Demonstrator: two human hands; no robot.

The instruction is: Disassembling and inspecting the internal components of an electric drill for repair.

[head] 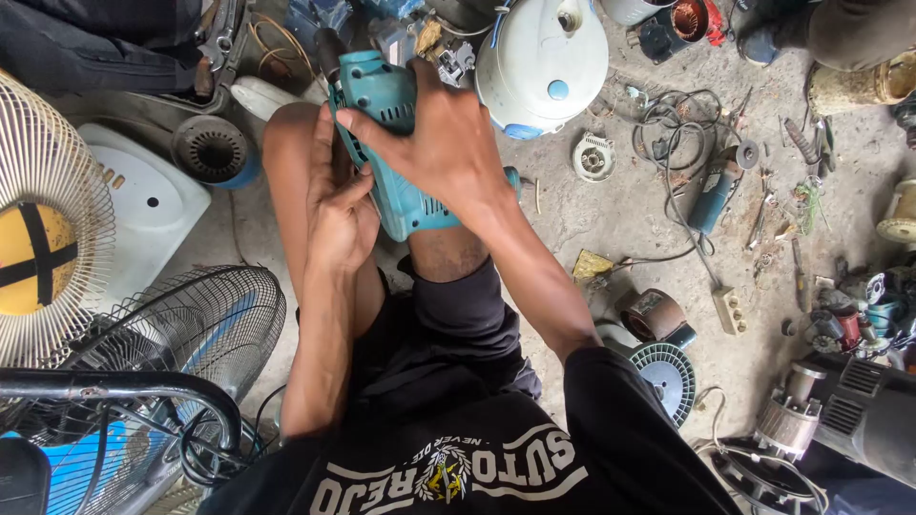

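Note:
A teal power tool body (386,100) rests on my raised knees in the upper middle of the head view. My right hand (434,143) lies over its top, fingers spread across the casing and gripping it. My left hand (339,205) presses against the tool's left side from below, fingers curled on the housing. The tool's lower end (420,215) shows vent slots just under my right wrist. Its black front end (329,48) points away from me.
A white round appliance shell (544,57) stands beyond the tool. Fan guards (205,319) and a yellow-hubbed fan (38,253) crowd the left. Cables, another blue power tool (711,195), motor parts (658,315) and small tools litter the concrete floor on the right.

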